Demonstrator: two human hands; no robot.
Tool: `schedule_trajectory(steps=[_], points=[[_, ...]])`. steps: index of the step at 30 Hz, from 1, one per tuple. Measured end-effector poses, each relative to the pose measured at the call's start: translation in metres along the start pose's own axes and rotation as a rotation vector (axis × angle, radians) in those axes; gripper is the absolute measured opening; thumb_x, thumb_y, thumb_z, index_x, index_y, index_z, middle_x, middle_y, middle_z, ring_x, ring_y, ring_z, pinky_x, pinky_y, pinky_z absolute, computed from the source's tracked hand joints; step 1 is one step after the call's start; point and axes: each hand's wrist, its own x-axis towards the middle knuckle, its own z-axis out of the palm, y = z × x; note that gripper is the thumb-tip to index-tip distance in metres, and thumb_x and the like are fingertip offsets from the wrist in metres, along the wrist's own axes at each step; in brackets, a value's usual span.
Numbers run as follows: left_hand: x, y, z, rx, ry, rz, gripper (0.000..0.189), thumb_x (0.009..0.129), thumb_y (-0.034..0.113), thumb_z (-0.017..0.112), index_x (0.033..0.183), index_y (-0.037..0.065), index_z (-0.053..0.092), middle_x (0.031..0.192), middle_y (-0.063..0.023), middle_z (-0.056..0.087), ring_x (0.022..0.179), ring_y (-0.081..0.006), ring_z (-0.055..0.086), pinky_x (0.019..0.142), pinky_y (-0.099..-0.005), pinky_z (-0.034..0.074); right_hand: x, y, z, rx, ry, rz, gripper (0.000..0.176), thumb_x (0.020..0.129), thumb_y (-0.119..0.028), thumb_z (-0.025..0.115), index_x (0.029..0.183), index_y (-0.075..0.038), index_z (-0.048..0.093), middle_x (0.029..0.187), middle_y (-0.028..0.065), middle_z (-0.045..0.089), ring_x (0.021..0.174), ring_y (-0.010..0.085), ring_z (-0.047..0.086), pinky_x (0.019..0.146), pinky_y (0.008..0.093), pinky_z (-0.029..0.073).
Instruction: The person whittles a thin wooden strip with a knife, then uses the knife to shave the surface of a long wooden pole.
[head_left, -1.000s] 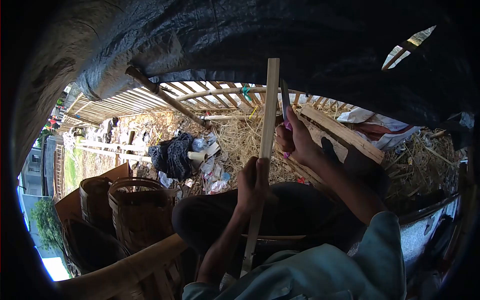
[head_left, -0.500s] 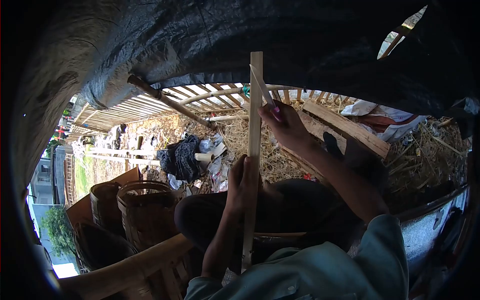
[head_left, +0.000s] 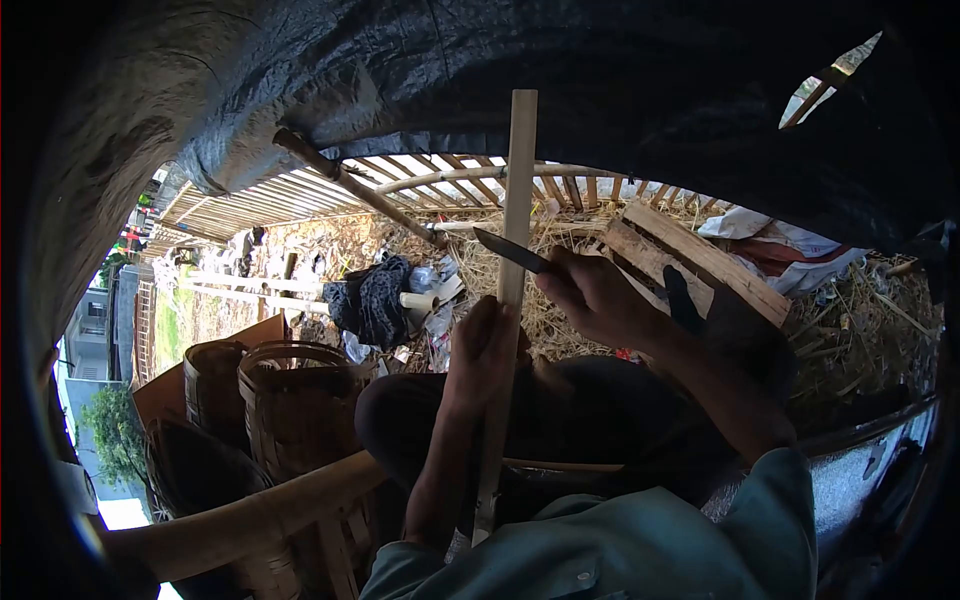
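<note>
The left hand [head_left: 475,350] is curled firmly around a flat strip of wood [head_left: 519,170], fingers wrapped and no gap showing. The right hand [head_left: 592,292] is closed in a fist on a knife [head_left: 512,250]; its fingers cover the handle, so only the blade shows. The blade slants across the front of the strip, just above the left hand, and its tip sticks out past the strip's left edge. Whether its edge touches the wood, I cannot tell.

The strip stands nearly upright in the middle of the view. Its top end overlaps a dark plastic sheet [head_left: 650,90] hanging overhead, and its lower end reaches down past the person's dark lap to the front of a green shirt [head_left: 640,545].

Beyond the hands, straw [head_left: 570,240] litters the ground. To the right lie wooden planks [head_left: 715,260] and, farther right, a white and reddish sack [head_left: 770,245]. On the left, a dark patterned cloth [head_left: 368,300] is bunched over light poles. Nearer, woven baskets [head_left: 300,420] stand behind a thick bamboo rail [head_left: 260,515]. A slatted fence [head_left: 270,205] runs along the back.
</note>
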Motion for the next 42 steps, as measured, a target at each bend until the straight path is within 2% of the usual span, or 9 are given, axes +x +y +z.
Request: schedule_trajectory(steps=[4,14,17,21,24,27,30,33,42], points=[[0.002,-0.006,0.0,-0.047,0.022,0.028,0.019,0.096,0.019,0.049,0.083,0.005,0.048,0.063,-0.0008,0.051,0.051,-0.0051,0.048,0.046,-0.0217,0.038,-0.006,-0.003,0.011,-0.083,-0.098,0.095,0.029,0.095,-0.032,0.044,0.098,-0.003,0.049,0.064,0.017,0.059,0.063,0.0352,0.062,0.059,0.0462,0.047],[0.007,-0.002,0.005,-0.212,-0.035,-0.118,0.029,0.098,0.031,0.041,0.084,0.007,0.048,0.054,0.0035,0.04,0.039,-0.0042,0.038,0.034,-0.0217,0.028,-0.001,0.009,0.026,-0.257,0.071,-0.086,0.033,0.093,-0.034,0.046,0.086,-0.005,0.058,0.054,0.0134,0.056,0.053,0.0323,0.061,0.052,0.0425,0.048],[0.008,0.001,0.002,-0.21,-0.019,-0.209,0.025,0.097,0.027,0.047,0.085,0.005,0.046,0.054,-0.0001,0.039,0.04,-0.0118,0.043,0.036,-0.0295,0.03,0.003,0.008,0.025,-0.299,0.053,-0.093,0.042,0.092,-0.042,0.045,0.082,-0.004,0.061,0.056,0.0125,0.059,0.055,0.0312,0.062,0.053,0.0413,0.05],[0.013,-0.031,-0.002,0.586,0.085,0.333,0.015,0.093,0.012,0.049,0.082,0.001,0.047,0.058,-0.0087,0.044,0.042,-0.0254,0.045,0.037,-0.0352,0.031,0.004,0.006,0.022,-0.384,0.025,-0.099,0.048,0.091,-0.048,0.043,0.08,-0.004,0.061,0.05,0.0113,0.057,0.047,0.0294,0.061,0.047,0.0395,0.049],[0.01,-0.02,0.006,0.474,0.169,0.081,0.016,0.09,0.008,0.05,0.076,0.0,0.047,0.062,-0.0123,0.048,0.048,-0.0299,0.049,0.042,-0.0406,0.034,0.005,0.009,0.022,-0.471,0.01,-0.083,0.055,0.091,-0.053,0.04,0.079,-0.004,0.06,0.048,0.0111,0.056,0.045,0.0282,0.061,0.045,0.0396,0.049],[0.011,-0.024,0.008,0.573,0.181,0.324,0.027,0.093,0.015,0.047,0.071,0.0,0.048,0.055,-0.0114,0.048,0.045,-0.0264,0.049,0.044,-0.0387,0.036,0.007,0.013,0.025,-0.542,0.021,-0.085,0.058,0.09,-0.057,0.037,0.079,-0.004,0.06,0.048,0.0106,0.056,0.045,0.0273,0.061,0.045,0.0396,0.049],[0.005,-0.002,0.014,0.408,0.205,0.063,0.033,0.095,0.022,0.045,0.07,0.0,0.049,0.051,-0.0099,0.049,0.045,-0.0211,0.05,0.045,-0.0348,0.037,0.008,0.014,0.023,-0.575,0.043,-0.094,0.059,0.09,-0.058,0.036,0.079,-0.005,0.059,0.048,0.0102,0.056,0.045,0.0268,0.061,0.045,0.0394,0.049],[0.006,-0.003,0.011,0.406,0.21,0.058,0.035,0.095,0.025,0.045,0.071,0.0,0.05,0.053,-0.0088,0.05,0.046,-0.0169,0.05,0.046,-0.0329,0.037,0.013,0.011,0.024,-0.607,0.069,-0.114,0.053,0.089,-0.055,0.041,0.08,-0.006,0.058,0.048,0.0094,0.055,0.045,0.0264,0.061,0.043,0.0382,0.048],[0.012,-0.01,0.006,0.391,0.246,0.05,0.038,0.095,0.029,0.044,0.072,0.0,0.05,0.053,-0.0117,0.051,0.047,-0.0223,0.052,0.047,-0.0366,0.039,0.02,0.009,0.027,-0.621,0.131,-0.155,0.05,0.088,-0.054,0.045,0.077,-0.007,0.059,0.047,0.0078,0.054,0.043,0.0259,0.059,0.042,0.0378,0.048]])
